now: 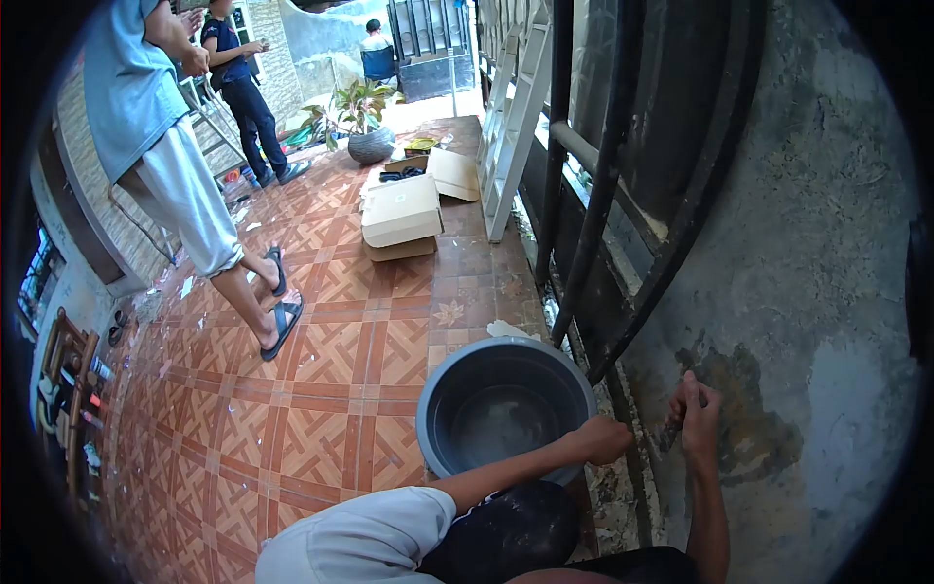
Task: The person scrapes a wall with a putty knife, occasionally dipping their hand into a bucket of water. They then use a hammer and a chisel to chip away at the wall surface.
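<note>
Over the right rim of a round grey basin (435,389), my left hand (600,440) is closed in a fist; anything inside its fingers is hidden. The basin stands on the floor beside my knees, and its inside looks greyish. To the right, my right hand (697,414) is pinched closed near a rough grey wall (798,282). A small dark, flat piece sticks out below its fingers, too small to identify. A damp brown patch (754,419) marks the wall right behind this hand.
Black metal bars (593,219) and a leaning ladder (513,136) stand ahead. Opened cardboard boxes (401,209) and a potted plant (371,146) are on the tiles. One person (161,127) stands at left, another (238,88) behind, and a third (377,49) sits farther back.
</note>
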The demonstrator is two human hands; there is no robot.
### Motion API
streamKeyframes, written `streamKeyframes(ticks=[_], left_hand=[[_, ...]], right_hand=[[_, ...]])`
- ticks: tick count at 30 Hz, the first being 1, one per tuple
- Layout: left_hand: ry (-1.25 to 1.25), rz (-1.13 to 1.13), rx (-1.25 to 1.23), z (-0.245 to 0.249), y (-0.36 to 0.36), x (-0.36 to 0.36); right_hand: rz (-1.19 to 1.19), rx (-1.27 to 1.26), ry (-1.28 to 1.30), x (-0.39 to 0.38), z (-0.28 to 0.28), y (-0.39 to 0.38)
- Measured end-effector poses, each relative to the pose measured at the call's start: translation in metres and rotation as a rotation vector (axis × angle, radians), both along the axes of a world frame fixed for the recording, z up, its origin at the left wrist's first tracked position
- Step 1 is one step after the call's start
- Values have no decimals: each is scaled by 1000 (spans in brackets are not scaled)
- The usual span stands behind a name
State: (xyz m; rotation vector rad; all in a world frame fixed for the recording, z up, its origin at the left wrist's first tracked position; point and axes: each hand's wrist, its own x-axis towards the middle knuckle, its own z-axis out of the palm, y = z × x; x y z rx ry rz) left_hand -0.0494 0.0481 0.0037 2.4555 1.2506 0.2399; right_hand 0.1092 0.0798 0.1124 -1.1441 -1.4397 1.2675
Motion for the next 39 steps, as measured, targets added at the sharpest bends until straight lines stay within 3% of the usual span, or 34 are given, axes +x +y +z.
streamKeyframes(ticks=[4, 7, 10, 13, 19, 25, 28, 31, 34, 37, 39], left_hand=[[-25, 10, 28, -4, -1, 0], [-20, 12, 18, -3, 1, 1], [-5, 2, -10, 0, -1, -1], [-8, 14, -7, -3, 0, 1], [-18, -2, 7, -6, 1, 0], [-2, -13, 1, -4, 1, 0], [-5, -4, -9, -1, 1, -1], [-14, -4, 3, 0, -2, -2], [-35, 2, 30, 0, 0, -3], [-25, 9, -7, 3, -2, -3], [-40, 7, -7, -1, -2, -2]], right_hand=[[20, 261, 145, -41, 42, -9], [161, 39, 2, -28, 62, -4], [198, 159, -209, -33, 69, 3], [201, 321, -218, -41, 67, -2], [124, 256, -286, -29, 42, -7], [70, 415, -341, -19, 14, -7], [-98, 500, -313, -12, -5, -9], [-318, 193, -48, 2, -43, -4], [-330, 86, 65, 14, -65, -1], [-306, 370, -218, 27, -94, 6], [-232, 365, -163, 34, -93, 6]])
